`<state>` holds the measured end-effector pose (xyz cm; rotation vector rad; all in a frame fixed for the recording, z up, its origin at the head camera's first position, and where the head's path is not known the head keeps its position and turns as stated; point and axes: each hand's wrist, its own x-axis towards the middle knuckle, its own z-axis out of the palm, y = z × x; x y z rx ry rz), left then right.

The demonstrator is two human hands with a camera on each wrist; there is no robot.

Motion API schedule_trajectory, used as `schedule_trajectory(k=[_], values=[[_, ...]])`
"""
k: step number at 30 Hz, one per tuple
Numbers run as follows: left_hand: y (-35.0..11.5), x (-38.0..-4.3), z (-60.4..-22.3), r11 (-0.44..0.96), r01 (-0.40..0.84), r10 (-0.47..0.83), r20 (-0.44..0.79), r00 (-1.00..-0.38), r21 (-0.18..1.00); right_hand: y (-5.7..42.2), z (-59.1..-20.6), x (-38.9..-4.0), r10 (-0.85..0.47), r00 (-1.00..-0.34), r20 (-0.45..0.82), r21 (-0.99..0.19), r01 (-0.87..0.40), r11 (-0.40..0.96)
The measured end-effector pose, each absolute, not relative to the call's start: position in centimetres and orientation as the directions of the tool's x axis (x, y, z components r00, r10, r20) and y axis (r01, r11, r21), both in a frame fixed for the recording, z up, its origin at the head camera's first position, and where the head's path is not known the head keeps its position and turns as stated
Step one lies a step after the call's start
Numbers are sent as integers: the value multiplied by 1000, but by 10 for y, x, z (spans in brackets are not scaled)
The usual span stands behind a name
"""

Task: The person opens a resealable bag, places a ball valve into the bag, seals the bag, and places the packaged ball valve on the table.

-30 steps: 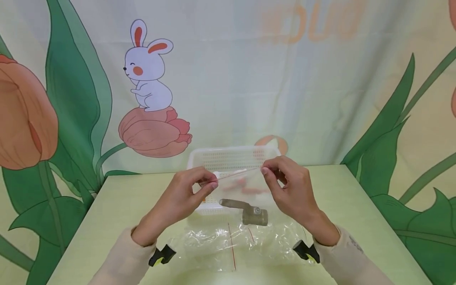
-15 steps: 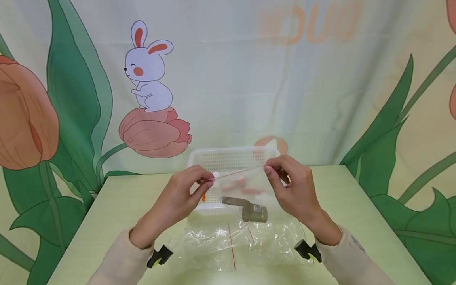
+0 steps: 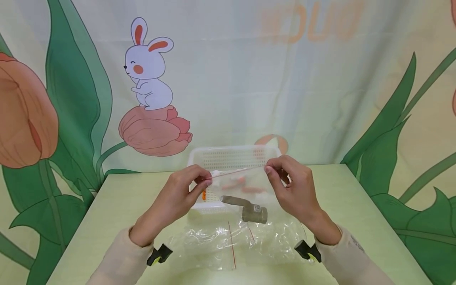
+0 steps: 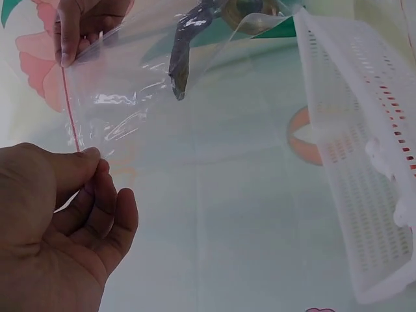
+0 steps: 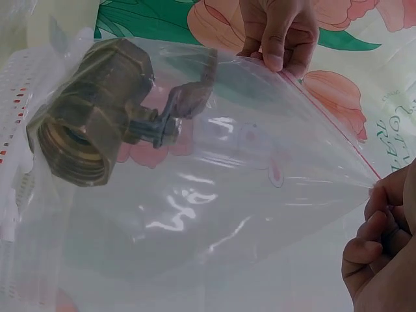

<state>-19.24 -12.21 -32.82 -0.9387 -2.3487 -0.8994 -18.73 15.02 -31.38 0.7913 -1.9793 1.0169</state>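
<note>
A clear zip bag [image 5: 227,221] with a red seal line hangs between my two hands. Inside it, at the bottom, lies a brass ball valve [image 3: 254,214] with a lever handle, seen close up in the right wrist view. My left hand [image 3: 178,196] pinches one end of the seal between thumb and index finger. At the other end, my right hand [image 3: 298,190] pinches the bag's corner, a little higher than the left. The red line runs taut between them, and the bag's top edges look pressed together.
Behind the bag, a white perforated basket [image 3: 231,149] stands at the table's back edge, with reddish, white and orange [image 3: 204,194] items in it. More clear red-sealed bags [image 3: 210,241] lie flat on the table [image 3: 117,206] in front. A printed curtain [image 3: 228,79] hangs behind.
My left hand has shifted slightly left and up, and my right hand slightly to the right. They are a bit farther apart along the seal. The valve hangs slightly higher.
</note>
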Motion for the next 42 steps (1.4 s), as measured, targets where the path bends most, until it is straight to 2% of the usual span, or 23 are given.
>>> schedule_trajectory(k=[11,17,21,29,37,42], values=[[-123,-193,-333,535,723,430,596,-678,436,153,-314,-188,-165,-525,835,-396,-781,483],[-123,-194,-334,502,676,383,563,-733,539,153,-314,-187,-162,-534,830,-411,-782,469],[-124,-195,-333,476,668,332,587,-739,572,152,-314,-187,-160,-541,825,-421,-779,464],[-121,-189,-329,428,685,268,641,-719,589,151,-321,-188,-154,-592,791,-464,-745,479],[-120,-185,-328,434,660,248,622,-742,613,153,-325,-189,-167,-647,744,-511,-713,481],[-121,-184,-328,426,669,243,635,-734,610,154,-326,-188,-188,-671,717,-531,-701,475]])
